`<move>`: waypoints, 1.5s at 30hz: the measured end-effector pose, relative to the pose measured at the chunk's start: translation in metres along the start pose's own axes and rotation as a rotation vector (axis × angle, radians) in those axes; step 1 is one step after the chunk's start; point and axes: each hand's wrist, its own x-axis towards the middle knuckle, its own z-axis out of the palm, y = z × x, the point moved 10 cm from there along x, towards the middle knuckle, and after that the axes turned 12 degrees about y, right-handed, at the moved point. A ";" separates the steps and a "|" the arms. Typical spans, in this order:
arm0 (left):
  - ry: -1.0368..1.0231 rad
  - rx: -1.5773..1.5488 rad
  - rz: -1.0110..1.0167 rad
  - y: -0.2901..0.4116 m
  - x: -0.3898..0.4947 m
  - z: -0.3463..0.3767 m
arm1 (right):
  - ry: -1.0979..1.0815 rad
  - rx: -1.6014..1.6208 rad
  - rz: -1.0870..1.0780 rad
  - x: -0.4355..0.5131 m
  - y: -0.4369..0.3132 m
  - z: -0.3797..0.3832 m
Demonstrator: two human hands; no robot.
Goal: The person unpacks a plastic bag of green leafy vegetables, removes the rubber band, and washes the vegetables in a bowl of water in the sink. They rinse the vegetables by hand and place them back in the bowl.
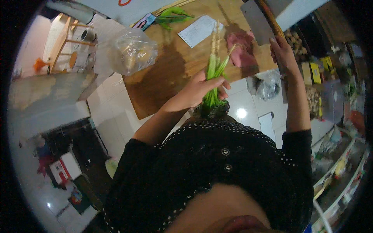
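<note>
My left hand [207, 87] is closed around a bunch of green stalks [214, 68]. Their long, pale, knobbly ends point away from me over the wooden tabletop [169, 78]. To the right, my right hand [282, 54] is raised with curled fingers, gripping what looks like a cleaver with a broad grey blade [253, 21]. A brown wooden length [271, 17] runs beside the blade, down to my fingers; how the two join is not clear. On the table between my hands lies a soft pink item [240, 49], cloth or meat. A sheet of paper [198, 30] bearing writing is beyond the stalks.
A clear plastic bag [134, 52] of pale items sits at the table's left side. Behind it are a phone [145, 21] and green leaves [173, 16]. On the right, another plastic bag [268, 87] hangs near the table edge, beside crowded shelves [332, 163].
</note>
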 end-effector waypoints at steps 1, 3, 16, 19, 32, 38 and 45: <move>-0.018 0.037 -0.016 -0.003 0.002 0.000 | 0.029 0.064 -0.013 -0.031 0.002 -0.009; -0.139 0.075 -0.032 -0.013 0.005 0.014 | 0.133 0.139 0.032 -0.099 0.019 -0.032; -0.771 0.128 -0.583 -0.170 -0.106 0.214 | 0.820 0.049 0.199 -0.523 0.104 -0.159; -0.929 0.220 -0.692 -0.216 -0.155 0.275 | 0.987 0.030 0.288 -0.615 0.131 -0.183; -1.388 0.605 -0.523 -0.425 -0.395 0.510 | 1.489 -0.434 0.159 -0.905 0.164 -0.289; -1.616 0.827 -0.100 -0.511 -0.476 0.571 | 1.539 -0.704 0.213 -0.964 0.173 -0.319; -1.780 0.980 0.862 -0.589 -0.563 0.649 | 1.633 -0.815 0.390 -1.033 0.237 -0.373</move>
